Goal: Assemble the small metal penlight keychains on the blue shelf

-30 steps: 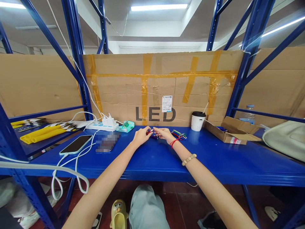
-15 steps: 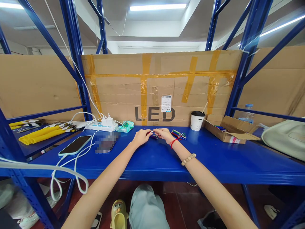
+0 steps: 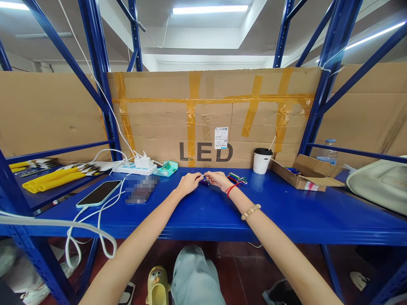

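Note:
Over the middle of the blue shelf point(image 3: 203, 212), my left hand point(image 3: 188, 183) and my right hand point(image 3: 218, 179) meet fingertip to fingertip. Both are closed in a pinch on a small dark blue and silvery piece point(image 3: 205, 181), too small to name and partly covered by the fingers. Just beyond my right wrist lies a little heap of thin red, green and blue pieces point(image 3: 238, 179), partly behind that hand. A red cord and a beaded bracelet circle my right forearm.
Right of my hands stand a lidded paper cup point(image 3: 261, 162) with a stick and an open cardboard box point(image 3: 307, 183). To the left are a phone point(image 3: 99, 193) with white cables, a power strip point(image 3: 135, 168) and a green packet point(image 3: 166, 168). A cardboard sheet point(image 3: 152, 118) closes the back.
My fingers have shifted very slightly around the small piece. The whole view has slid a few pixels left; the things on the shelf stay where they were.

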Demonstrator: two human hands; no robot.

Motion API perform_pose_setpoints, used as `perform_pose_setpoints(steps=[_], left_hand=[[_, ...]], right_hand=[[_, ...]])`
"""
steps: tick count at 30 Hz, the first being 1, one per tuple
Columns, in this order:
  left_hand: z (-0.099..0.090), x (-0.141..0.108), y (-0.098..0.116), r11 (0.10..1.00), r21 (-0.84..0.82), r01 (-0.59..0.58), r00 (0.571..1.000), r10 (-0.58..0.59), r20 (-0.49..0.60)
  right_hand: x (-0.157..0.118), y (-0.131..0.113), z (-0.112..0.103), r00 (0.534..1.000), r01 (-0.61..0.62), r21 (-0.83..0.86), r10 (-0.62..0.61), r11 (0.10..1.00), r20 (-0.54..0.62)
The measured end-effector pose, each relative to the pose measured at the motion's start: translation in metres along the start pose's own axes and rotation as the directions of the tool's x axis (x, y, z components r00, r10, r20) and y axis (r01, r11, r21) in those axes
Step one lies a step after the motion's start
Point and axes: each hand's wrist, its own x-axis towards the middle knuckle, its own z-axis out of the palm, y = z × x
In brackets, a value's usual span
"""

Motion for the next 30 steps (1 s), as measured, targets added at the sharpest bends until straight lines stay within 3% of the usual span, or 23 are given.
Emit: perform_pose_setpoints(steps=[11,20,26,30], left_hand=[[0.006,0.002,-0.005,0.996,-0.091,0.001,1.0,0.001,0.02],[0.008,0.004,-0.01,0.975,-0.223,-0.001,1.0,0.005,0.015],[0.014,0.006,-0.014,0.895,-0.445,-0.01,0.999,0.032,0.04],[0.015,0.007,-0.014,0.797,-0.605,0.007,0.994,0.06,0.091]], right_hand=[[-0.003,-0.002,0.002,0.999,0.024,-0.046,-0.025,0.999,-0.021],[0.01,0.008,0.0,0.986,0.161,-0.13,-0.164,0.978,-0.011],[0.015,0.009,-0.002,0.964,0.265,-0.191,-0.266,0.945,0.019],[0.016,0.009,-0.005,0.956,0.294,-0.183,-0.29,0.938,0.051]])
